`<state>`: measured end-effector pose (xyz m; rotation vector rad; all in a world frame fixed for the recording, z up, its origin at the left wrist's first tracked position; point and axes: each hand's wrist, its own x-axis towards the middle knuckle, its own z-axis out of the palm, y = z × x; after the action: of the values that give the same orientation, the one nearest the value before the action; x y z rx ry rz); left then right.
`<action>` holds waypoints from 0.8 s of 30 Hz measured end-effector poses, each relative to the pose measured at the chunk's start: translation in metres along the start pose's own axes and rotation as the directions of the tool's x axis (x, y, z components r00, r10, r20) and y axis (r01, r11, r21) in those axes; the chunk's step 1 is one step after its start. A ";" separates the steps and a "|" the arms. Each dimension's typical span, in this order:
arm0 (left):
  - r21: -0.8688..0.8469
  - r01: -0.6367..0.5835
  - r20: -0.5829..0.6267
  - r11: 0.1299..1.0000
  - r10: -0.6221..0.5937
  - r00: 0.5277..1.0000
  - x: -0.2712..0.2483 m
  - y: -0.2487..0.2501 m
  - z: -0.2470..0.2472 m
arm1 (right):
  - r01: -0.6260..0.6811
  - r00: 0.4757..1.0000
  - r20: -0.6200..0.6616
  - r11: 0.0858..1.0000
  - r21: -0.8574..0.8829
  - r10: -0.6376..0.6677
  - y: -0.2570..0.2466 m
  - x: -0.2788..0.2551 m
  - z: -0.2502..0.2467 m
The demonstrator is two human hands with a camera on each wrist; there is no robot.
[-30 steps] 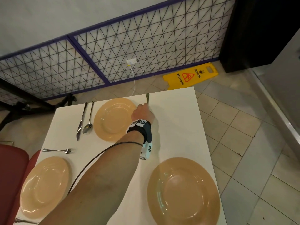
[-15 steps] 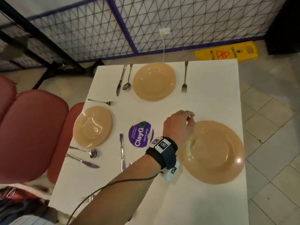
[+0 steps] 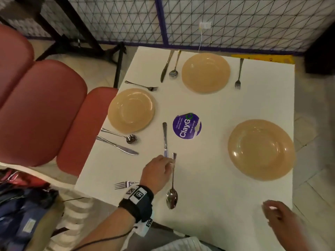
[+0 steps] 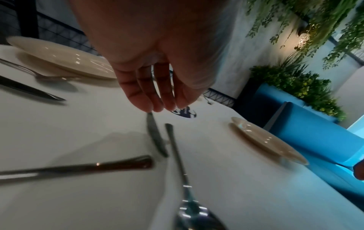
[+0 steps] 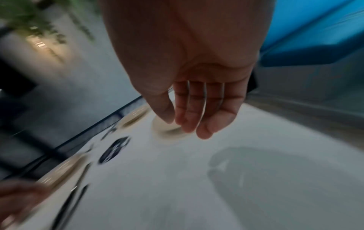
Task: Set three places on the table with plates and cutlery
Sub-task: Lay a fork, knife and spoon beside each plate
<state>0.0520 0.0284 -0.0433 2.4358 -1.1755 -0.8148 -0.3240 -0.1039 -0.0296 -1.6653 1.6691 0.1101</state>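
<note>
Three tan plates sit on the white table (image 3: 226,196): a far plate (image 3: 205,72), a left plate (image 3: 131,110) and a right plate (image 3: 261,149). Knife, spoon and fork lie beside the far and left plates. A loose knife (image 3: 165,138), spoon (image 3: 172,185) and fork (image 3: 125,184) lie near the front edge. My left hand (image 3: 169,162) reaches down with fairly straight fingers. In the left wrist view its fingertips (image 4: 151,109) touch the loose knife (image 4: 156,140), with the spoon (image 4: 177,155) just right of it. My right hand (image 3: 270,208) hovers blurred over the near right corner, fingers straight (image 5: 189,126), holding nothing.
A purple round ClayGo sticker (image 3: 186,126) marks the table's middle. Red padded chairs (image 3: 45,109) stand along the left side. A mesh fence (image 3: 235,20) runs behind the table, with a yellow wet-floor sign (image 3: 262,57) on the floor. A bag (image 3: 21,205) lies at bottom left.
My left hand let go of the far fork, drew back past the right plate, and now reaches the loose knife and spoon near the front. The right hand has come into view.
</note>
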 end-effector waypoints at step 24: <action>0.041 0.311 0.209 0.949 -0.313 0.927 0.097 -0.008 -0.012 | -0.144 0.933 0.327 0.988 -0.050 0.153 -0.180 -0.031 0.199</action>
<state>0.1120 -0.0428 -0.0723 2.6326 -0.8637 -1.1915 -0.0808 0.0051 -0.0734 -1.4433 1.5366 0.4619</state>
